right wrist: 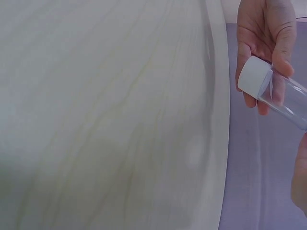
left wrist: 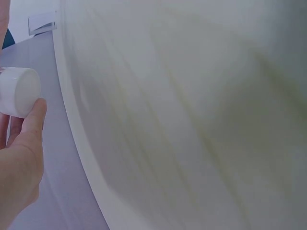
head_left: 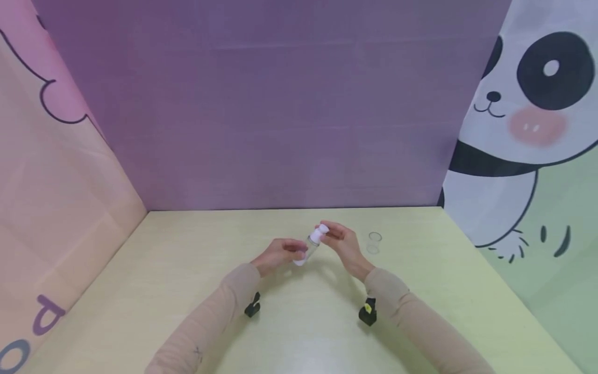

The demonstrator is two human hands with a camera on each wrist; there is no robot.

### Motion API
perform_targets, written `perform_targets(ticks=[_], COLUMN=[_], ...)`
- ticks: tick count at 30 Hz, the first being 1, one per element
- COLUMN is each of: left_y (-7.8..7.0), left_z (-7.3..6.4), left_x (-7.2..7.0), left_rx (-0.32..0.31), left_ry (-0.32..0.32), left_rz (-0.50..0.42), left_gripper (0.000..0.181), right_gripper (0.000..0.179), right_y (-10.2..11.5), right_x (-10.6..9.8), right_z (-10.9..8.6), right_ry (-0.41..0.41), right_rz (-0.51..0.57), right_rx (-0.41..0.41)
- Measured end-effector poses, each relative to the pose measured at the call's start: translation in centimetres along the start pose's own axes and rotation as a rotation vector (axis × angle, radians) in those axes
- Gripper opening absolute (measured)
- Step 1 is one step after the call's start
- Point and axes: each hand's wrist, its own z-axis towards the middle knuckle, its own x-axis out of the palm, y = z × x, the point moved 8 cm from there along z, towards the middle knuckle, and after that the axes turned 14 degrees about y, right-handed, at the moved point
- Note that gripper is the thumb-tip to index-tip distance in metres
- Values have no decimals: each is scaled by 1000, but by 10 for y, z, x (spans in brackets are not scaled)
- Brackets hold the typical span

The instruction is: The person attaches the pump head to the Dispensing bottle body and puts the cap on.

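A pump bottle [head_left: 312, 244] with a clear body, white base and white pump top is held tilted above the table, its top toward the upper right. My left hand [head_left: 280, 254] grips its lower part; in the right wrist view that hand's thumb and fingers lie around the white base [right wrist: 255, 76] and clear body [right wrist: 288, 101]. At the upper end, my right hand [head_left: 344, 245] pinches the pump top [head_left: 320, 234] between thumb and fingers. Only the edge of the right hand [right wrist: 300, 179] enters the right wrist view, where the pump is out of frame.
To the right of the hands, a clear round thing, perhaps a transparent cap [head_left: 375, 237], stands on the pale wooden table [head_left: 196, 280]. A purple backdrop [head_left: 289, 119] rises behind the table. Black wrist-worn devices [head_left: 368, 311] hang below the sleeves.
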Motion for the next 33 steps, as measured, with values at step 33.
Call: perform_targets(ticks=[33], left_y=[-1], left_z=[-2], left_x=[2], left_rx=[11], left_ry=[-3], left_rz=[8], left_gripper=[36], right_gripper=[43], right_y=[-5], right_x=[-7], right_z=[-4], right_ry=[-122], right_rz=[-48], right_rx=[86])
